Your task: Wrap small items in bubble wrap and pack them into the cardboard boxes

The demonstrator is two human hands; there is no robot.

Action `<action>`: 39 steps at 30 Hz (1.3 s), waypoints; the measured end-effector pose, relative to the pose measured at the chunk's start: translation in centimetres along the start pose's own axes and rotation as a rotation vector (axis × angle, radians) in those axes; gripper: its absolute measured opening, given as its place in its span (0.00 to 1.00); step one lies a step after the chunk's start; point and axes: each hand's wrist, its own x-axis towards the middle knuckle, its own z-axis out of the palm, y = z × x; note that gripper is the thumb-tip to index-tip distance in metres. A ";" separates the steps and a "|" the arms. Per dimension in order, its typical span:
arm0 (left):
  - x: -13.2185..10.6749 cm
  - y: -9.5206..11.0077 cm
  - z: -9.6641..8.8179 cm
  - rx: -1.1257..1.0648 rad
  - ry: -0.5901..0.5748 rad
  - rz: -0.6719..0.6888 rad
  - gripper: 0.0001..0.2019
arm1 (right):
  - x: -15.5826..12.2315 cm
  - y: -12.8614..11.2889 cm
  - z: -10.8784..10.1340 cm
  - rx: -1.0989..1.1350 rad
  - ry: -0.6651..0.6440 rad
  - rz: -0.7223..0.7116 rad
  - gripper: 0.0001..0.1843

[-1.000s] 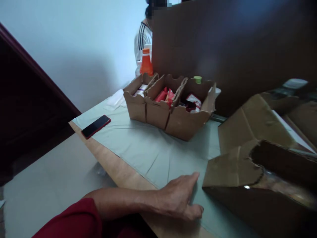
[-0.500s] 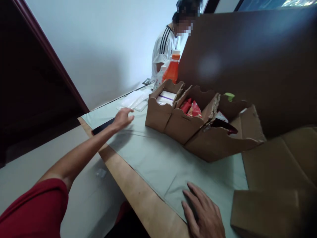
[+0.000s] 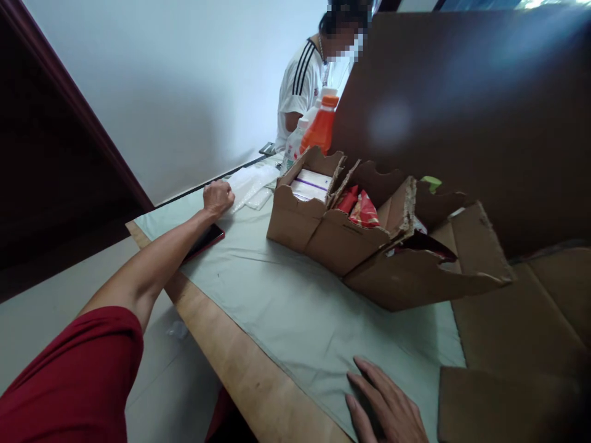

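I see the left hand (image 3: 218,197) stretched far out, fingers curled into a fist, right at the edge of the clear plastic bags (image 3: 252,183). Whether it grips the plastic, I cannot tell. The red-edged phone (image 3: 206,240) lies just under that wrist. The right hand (image 3: 386,407) rests flat, fingers spread, on the grey cloth (image 3: 286,301) covering the surface. To the right of the left hand there is a row of cardboard boxes (image 3: 295,224), with an orange bottle (image 3: 321,128) behind them.
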 end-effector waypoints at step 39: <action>-36.9 17.6 0.9 -0.327 -0.467 1.080 0.13 | -7.4 -7.1 -9.1 0.108 -0.103 0.323 0.17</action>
